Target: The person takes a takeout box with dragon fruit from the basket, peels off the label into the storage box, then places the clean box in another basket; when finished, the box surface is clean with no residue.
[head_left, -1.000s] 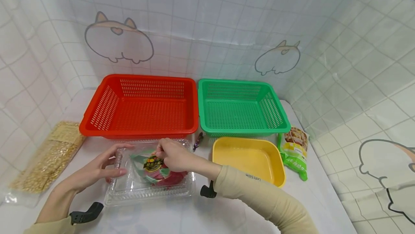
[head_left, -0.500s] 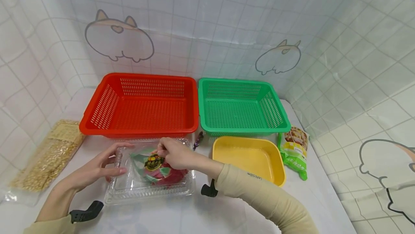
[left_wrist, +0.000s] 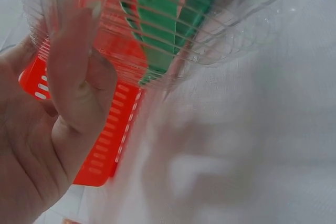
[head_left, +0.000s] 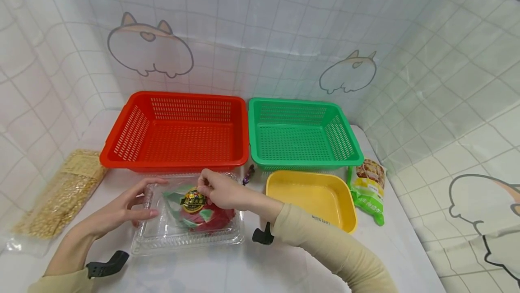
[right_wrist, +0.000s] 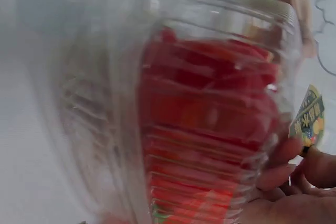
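A clear plastic clamshell box point(head_left: 162, 239) lies in front of the red basket, with a dragon fruit point(head_left: 211, 220) inside showing through its lid. My left hand point(head_left: 118, 209) grips the box's left side, thumb over the lid and fingers along the edge; the left wrist view shows the thumb point(left_wrist: 79, 66) against the ridged plastic. On the lid is a black oval sticker point(head_left: 192, 200) with gold edging and bright fruit pictures. My right hand point(head_left: 225, 192) pinches the sticker's edge between thumb and fingers. In the right wrist view the sticker point(right_wrist: 311, 119) stands up from the lid.
A red basket point(head_left: 174, 165) and a green basket point(head_left: 308, 164) stand side by side behind. To the right are a yellow tub point(head_left: 313, 193) and a green snack bag point(head_left: 369, 189). A bag of yellow beans point(head_left: 61, 198) lies left; a small dark-wrapped candy point(head_left: 249, 174) lies between the baskets.
My right hand has shifted slightly up and to the right with its pinch on the sticker, which now shows at a slightly different tilt. The left hand and the box stay almost still.
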`<state>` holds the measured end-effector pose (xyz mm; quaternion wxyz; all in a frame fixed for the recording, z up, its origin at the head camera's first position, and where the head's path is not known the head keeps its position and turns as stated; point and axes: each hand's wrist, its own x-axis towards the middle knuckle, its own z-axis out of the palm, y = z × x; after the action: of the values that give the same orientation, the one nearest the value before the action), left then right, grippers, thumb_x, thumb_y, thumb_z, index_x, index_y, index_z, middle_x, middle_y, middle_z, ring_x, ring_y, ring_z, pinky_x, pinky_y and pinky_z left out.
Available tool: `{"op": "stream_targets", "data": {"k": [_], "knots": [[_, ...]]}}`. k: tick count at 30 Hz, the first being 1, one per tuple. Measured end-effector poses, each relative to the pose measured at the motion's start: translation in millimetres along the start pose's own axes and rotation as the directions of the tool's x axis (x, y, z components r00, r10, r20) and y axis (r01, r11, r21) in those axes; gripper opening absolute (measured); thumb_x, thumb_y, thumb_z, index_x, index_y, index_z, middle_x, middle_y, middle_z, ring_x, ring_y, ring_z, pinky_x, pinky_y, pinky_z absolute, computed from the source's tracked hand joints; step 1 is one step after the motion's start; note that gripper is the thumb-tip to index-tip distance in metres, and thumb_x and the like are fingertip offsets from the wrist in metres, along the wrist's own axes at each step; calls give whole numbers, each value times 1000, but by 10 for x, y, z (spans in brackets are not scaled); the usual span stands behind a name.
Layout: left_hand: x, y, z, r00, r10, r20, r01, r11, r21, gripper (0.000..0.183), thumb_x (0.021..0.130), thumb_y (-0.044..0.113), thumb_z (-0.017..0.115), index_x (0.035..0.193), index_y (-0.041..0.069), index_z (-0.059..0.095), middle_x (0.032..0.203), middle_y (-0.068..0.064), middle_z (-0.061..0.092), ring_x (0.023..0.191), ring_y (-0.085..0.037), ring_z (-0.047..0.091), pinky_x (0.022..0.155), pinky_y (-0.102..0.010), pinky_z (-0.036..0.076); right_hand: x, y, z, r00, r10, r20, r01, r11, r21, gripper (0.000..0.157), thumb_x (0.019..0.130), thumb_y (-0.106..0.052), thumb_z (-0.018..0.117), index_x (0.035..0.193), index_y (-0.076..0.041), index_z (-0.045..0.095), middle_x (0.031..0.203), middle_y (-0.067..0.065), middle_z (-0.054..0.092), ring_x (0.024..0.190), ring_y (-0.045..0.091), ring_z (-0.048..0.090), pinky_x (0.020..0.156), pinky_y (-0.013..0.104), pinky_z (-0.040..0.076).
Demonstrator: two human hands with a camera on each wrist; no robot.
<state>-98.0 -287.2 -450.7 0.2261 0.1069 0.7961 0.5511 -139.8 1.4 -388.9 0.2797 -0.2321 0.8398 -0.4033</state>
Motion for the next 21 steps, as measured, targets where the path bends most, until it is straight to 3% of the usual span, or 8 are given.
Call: {"op": "stream_targets", "data": {"k": [7,12,18,21], "knots": [[-15,2,-9,1000,-10,-7,10,1000,23,70,91,23,66,152,23,32,158,-21,15,130,-59,25,68,-43,51,-43,31,-16,999,-34,20,32,997,68,2,102,-15,58,102,-13,56,87,-4,60,74,8,55,66,18,47],[-26,8,-18,1000,-11,-11,11,998,56,71,90,24,67,153,23,32,159,-23,15,133,-61,22,78,-48,49,-79,56,-15,998,-65,13,62,984,165,12,98,-11,63,99,-13,50,86,-3,63,74,7,55,64,17,45],[-48,0,-14,1000,-19,-6,19,999,29,71,91,23,66,153,22,30,159,-24,13,132,-63,21,71,-44,49,-107,83,-27,993,-112,31,104,976,189,7,95,-4,65,98,-9,62,88,-3,63,76,6,58,70,17,50],[-59,0,-12,1000,-16,-7,17,1000,27,71,91,22,66,153,22,30,158,-24,14,132,-65,22,70,-44,49,-116,98,-37,993,-112,31,104,974,199,12,93,-3,67,103,-9,67,91,-1,66,76,6,59,70,18,51]]}}
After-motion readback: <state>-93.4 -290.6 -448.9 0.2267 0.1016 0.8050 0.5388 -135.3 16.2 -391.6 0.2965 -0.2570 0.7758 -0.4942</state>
